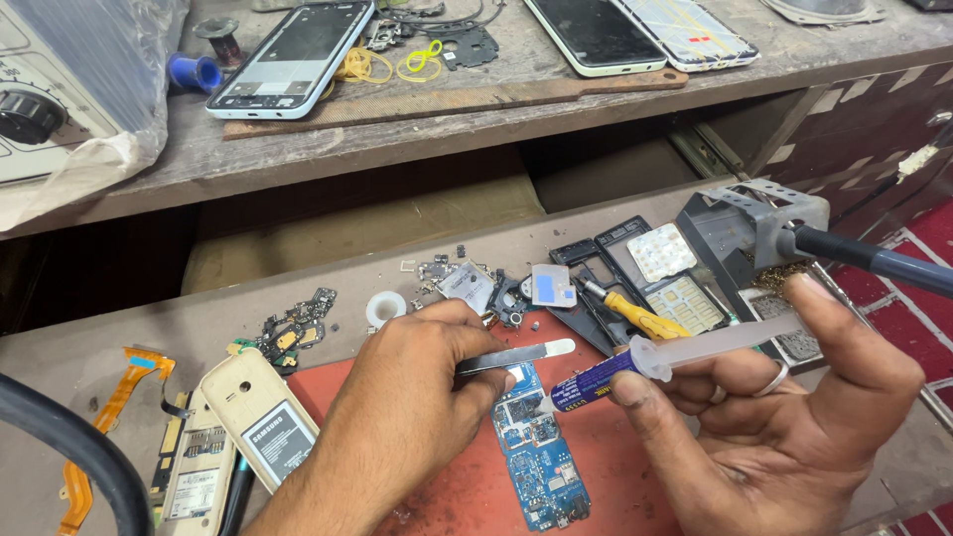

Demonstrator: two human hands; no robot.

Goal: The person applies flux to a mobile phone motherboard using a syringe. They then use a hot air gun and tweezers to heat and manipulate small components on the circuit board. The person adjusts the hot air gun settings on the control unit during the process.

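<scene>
My left hand holds metal tweezers whose tip points right, just above a blue phone circuit board lying on a red mat. My right hand grips a clear syringe with a blue label. Thumb rests on its plunger end, and its nozzle points down-left at the board's top edge. A ring is on one finger of that hand.
A beige phone body and an orange flex cable lie at left. Small boards and parts, keypads, a yellow screwdriver and a soldering iron in its stand sit behind. Phones rest on the upper shelf.
</scene>
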